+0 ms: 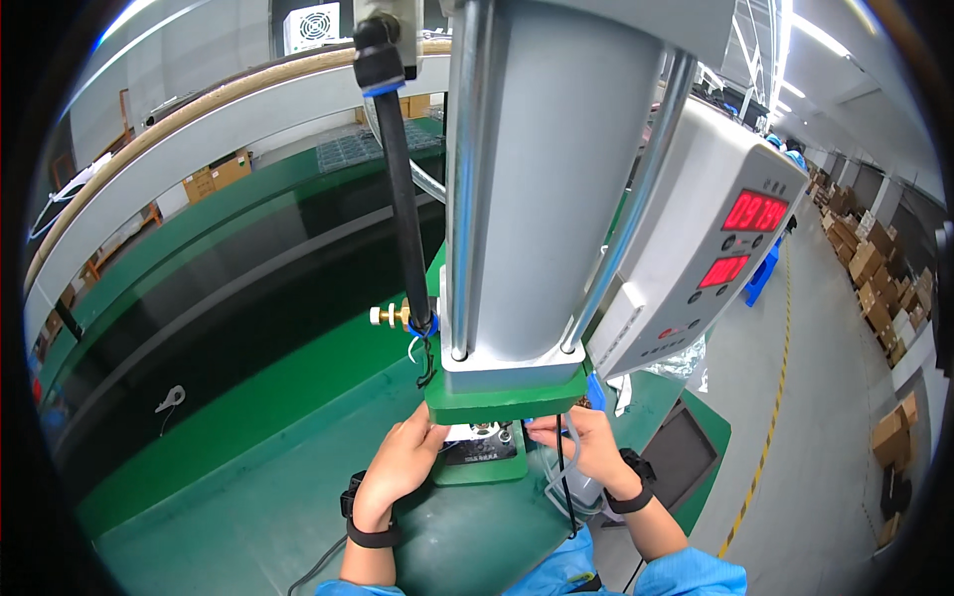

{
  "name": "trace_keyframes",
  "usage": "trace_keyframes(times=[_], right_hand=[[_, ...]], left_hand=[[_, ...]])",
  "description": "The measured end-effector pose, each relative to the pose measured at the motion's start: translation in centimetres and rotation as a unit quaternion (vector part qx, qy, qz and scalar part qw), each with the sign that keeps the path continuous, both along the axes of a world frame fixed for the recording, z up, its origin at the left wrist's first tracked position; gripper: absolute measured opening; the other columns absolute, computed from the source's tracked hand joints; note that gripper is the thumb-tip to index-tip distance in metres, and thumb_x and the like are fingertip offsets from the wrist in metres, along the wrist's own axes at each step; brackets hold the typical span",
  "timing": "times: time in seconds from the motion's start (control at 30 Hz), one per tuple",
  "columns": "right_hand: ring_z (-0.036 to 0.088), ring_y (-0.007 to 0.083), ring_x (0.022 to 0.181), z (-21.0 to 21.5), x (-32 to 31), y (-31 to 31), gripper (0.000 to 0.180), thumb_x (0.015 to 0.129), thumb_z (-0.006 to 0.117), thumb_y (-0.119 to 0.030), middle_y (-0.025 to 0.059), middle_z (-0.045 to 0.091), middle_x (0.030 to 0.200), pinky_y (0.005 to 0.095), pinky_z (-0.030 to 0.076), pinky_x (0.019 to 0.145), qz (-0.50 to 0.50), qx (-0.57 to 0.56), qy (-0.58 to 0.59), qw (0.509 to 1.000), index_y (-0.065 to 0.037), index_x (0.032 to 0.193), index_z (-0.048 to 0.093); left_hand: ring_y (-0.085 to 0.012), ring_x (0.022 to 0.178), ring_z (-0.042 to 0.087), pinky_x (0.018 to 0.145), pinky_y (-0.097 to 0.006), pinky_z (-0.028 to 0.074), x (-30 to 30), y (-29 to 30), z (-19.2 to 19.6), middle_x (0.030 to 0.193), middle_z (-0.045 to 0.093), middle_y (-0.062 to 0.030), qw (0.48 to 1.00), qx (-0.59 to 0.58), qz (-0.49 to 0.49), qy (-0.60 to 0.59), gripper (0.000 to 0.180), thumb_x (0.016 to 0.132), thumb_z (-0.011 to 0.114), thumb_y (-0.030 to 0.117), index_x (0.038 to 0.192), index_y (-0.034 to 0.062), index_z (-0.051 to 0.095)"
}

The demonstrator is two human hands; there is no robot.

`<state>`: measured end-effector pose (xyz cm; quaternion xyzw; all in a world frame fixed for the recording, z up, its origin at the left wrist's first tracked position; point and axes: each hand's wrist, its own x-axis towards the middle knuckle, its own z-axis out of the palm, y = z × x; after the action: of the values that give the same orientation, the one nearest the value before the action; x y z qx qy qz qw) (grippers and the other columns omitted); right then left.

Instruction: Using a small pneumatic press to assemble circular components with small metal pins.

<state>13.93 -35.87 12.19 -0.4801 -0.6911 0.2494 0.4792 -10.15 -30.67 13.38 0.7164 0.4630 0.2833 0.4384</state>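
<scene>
Clock read from the small white piece, 12 at top of view. The white piece (460, 433) lies under the press head, over the green base plate (479, 475), its upper part hidden by the green block (507, 402) above. A small round metal fitting (505, 435) sits at its 3 o'clock.

Left hand (405, 459) at 8 o'clock, fingertips against the near end of the piece. Grip narrow; cannot tell whether it pinches or merely steadies. Right hand (584, 445) at 3 o'clock, thumb and fingers close together just beside the base plate; grip narrow, cannot tell what, if anything, is in it. Dark bands on both wrists, blue sleeves (691, 574) below.

Grey press cylinder (556, 199) rises between 12 and 1, a steel rod along each side. Black hose (397, 189) drops at 11 to 12, down to a brass screw fitting (396, 315). Pale control box (701, 228), red displays lit, between 1 and 2.

Green tabletop (288, 477) spreads toward 8. Small white tag (171, 399) at 9; dark conveyor belt (238, 268) runs past at 10. Toward 3, a dark grey tray (686, 452), crumpled clear plastic (688, 363) slightly above it.

Farther out at 2: blue stool (762, 275), then stacked cartons (874, 260) along the aisle. Yellow-and-black floor line (765, 447) at 3.
</scene>
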Motion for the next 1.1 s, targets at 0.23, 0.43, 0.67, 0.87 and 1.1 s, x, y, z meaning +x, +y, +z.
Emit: trace_keyframes(times=[0.23,0.43,0.67,0.87,1.1], right_hand=[[0.059,0.0222,0.075,0.1,-3.1,3.2,0.021,0.076,0.070,-0.009,0.0104,0.062,0.083,0.0308,0.046,0.071,0.057,-0.036,0.054,0.996,-0.003,0.095,0.063],[0.054,0.0260,0.084,-1.4,-2.7,4.5,0.024,0.078,0.068,-0.015,0.0134,0.060,0.090,0.0357,0.042,0.081,0.089,-0.050,-0.038,0.994,-0.002,0.097,0.061],[0.056,0.0264,0.082,0.5,-2.7,4.0,0.024,0.076,0.069,-0.013,0.0132,0.060,0.090,0.0348,0.044,0.076,0.111,-0.091,0.007,0.990,-0.002,0.097,0.062],[0.055,0.0197,0.071,-0.4,-0.2,1.8,0.023,0.075,0.068,-0.007,0.0110,0.057,0.090,0.0284,0.045,0.064,-0.025,0.105,-0.057,0.992,-0.001,0.096,0.063],[0.050,0.0192,0.065,-5.2,2.0,-3.1,0.041,0.074,0.064,0.001,0.0144,0.051,0.098,0.0285,0.044,0.061,-0.169,0.145,-0.094,0.970,-0.001,0.114,0.053]], left_hand=[[-0.0393,0.078,0.058,0.070,-0.040,0.045,-0.2,-0.1,-0.1,0.082,0.061,-0.0208,1.000,0.002,0.001,-0.011,0.030,0.091,0.047,0.018,0.118,0.0051,0.046],[-0.0385,0.076,0.058,0.069,-0.039,0.044,-0.1,0.3,-0.4,0.082,0.061,-0.0202,1.000,0.005,-0.015,-0.003,0.031,0.091,0.047,0.019,0.119,0.0061,0.046],[-0.0404,0.082,0.058,0.073,-0.039,0.045,0.0,0.1,0.4,0.087,0.062,-0.0209,0.999,-0.032,-0.011,0.030,0.031,0.091,0.047,0.020,0.118,0.0052,0.048],[-0.0414,0.094,0.056,0.079,-0.038,0.045,-0.2,0.0,0.3,0.100,0.060,-0.0231,0.999,-0.029,-0.009,0.019,0.029,0.092,0.047,0.020,0.115,0.0037,0.050],[-0.0379,0.078,0.057,0.072,-0.039,0.044,-0.2,-0.1,0.5,0.087,0.061,-0.0209,0.999,-0.027,0.002,0.044,0.027,0.091,0.047,0.021,0.108,0.0004,0.053]])
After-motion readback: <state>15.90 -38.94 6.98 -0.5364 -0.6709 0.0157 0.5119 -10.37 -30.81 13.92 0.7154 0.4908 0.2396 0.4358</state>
